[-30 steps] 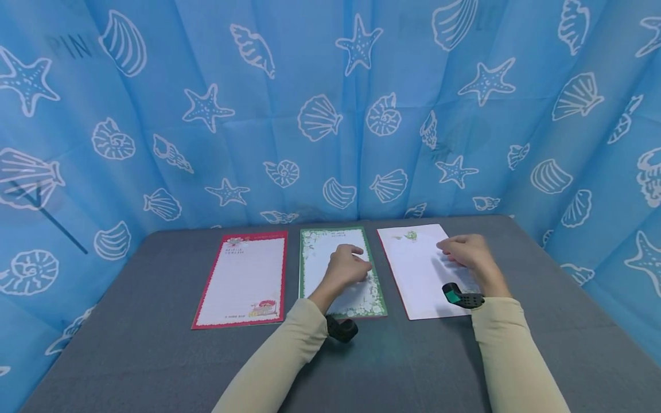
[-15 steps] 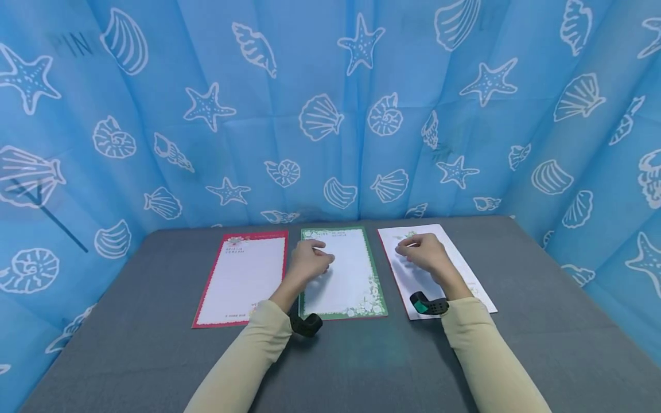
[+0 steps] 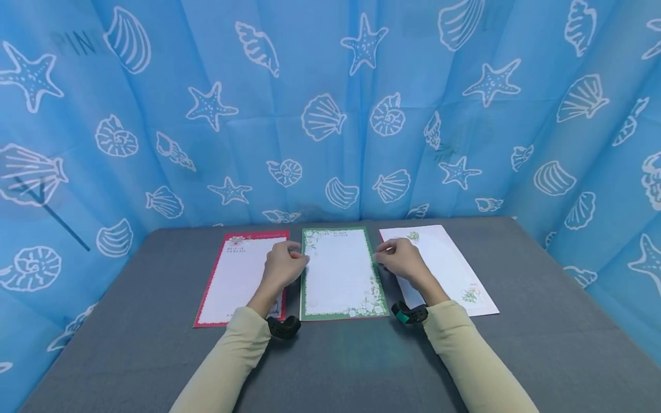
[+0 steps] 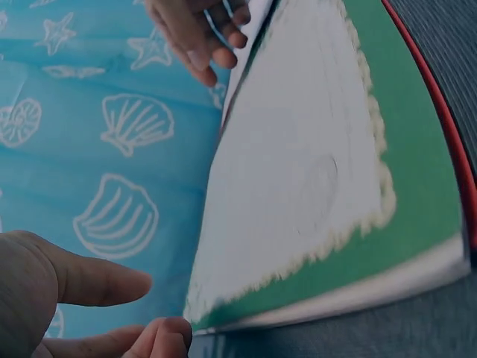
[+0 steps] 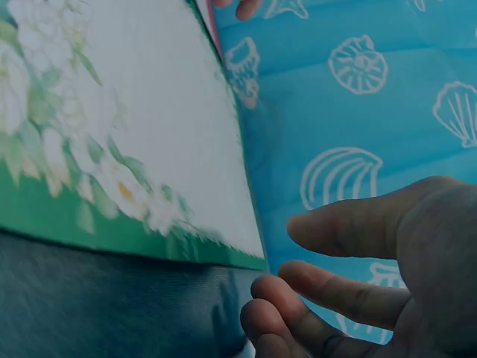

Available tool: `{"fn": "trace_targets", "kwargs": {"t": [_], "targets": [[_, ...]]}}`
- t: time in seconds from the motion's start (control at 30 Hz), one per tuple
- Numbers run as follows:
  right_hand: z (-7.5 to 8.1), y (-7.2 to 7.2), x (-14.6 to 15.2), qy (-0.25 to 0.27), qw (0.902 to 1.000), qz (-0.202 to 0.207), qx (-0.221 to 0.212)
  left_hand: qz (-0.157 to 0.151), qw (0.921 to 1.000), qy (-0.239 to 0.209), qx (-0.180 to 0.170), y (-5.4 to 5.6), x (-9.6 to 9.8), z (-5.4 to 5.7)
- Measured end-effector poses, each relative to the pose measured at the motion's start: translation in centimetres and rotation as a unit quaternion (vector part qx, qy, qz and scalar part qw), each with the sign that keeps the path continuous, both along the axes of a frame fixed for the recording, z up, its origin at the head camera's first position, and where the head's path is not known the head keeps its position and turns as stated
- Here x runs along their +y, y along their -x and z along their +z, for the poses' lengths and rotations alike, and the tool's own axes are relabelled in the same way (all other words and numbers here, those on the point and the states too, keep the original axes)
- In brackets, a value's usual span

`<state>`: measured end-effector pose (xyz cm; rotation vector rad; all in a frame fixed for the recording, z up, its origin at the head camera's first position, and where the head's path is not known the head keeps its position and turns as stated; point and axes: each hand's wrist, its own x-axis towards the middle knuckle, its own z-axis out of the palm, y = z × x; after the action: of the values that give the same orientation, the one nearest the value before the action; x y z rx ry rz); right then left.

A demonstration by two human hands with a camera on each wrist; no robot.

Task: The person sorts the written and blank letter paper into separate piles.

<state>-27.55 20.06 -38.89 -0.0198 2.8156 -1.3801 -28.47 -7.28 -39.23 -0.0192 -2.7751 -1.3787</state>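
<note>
A green-bordered writing pad (image 3: 338, 275) with white flowers lies flat in the middle of the table. My left hand (image 3: 281, 267) hovers beside its left edge, over the right side of a red-bordered pad (image 3: 240, 281). By the opposite edge is my right hand (image 3: 405, 261), above a white pad (image 3: 451, 264) with small green prints. In the left wrist view, thumb and fingers of the left hand (image 4: 82, 298) stand apart near a corner of the green pad. The right wrist view has the right hand (image 5: 358, 268) with a gap between thumb and bent fingers. Neither hand visibly holds anything.
All three pads lie in a row on a dark grey table (image 3: 341, 367). Behind the table hangs a blue curtain (image 3: 289, 132) printed with shells and starfish. A black wrist device (image 3: 284, 328) sits on the left wrist, and another (image 3: 409, 314) on the right.
Both hands have moved left. The left hand went from over the green pad to its left edge; the right hand crossed the white pad toward the green pad's right edge. The pads stayed put.
</note>
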Motion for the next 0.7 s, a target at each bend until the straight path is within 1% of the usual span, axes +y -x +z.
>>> {"fn": "trace_targets", "kwargs": {"t": [0.1,0.23,0.37,0.5,0.7], "targets": [[-0.15,0.12,-0.39,-0.004,1.0,-0.005,-0.004,0.002,1.0,0.006,-0.004,-0.04,-0.37,-0.22],[-0.22,0.12,-0.66,-0.024,0.9997,-0.009,-0.004,0.002,0.9999,0.009,-0.006,-0.01,-0.61,-0.43],[-0.33,0.07,-0.83,-0.037,0.9992,-0.01,-0.014,-0.004,0.9999,0.007,-0.01,0.1,-0.66,-0.46],[-0.58,0.04,-0.93,-0.042,0.9988,-0.011,-0.024,-0.013,0.9996,0.008,-0.023,0.16,-0.63,-0.48],[-0.81,0.14,-0.97,-0.051,0.9984,-0.012,-0.02,-0.021,0.9989,0.013,-0.041,0.09,-0.56,-0.54]]}}
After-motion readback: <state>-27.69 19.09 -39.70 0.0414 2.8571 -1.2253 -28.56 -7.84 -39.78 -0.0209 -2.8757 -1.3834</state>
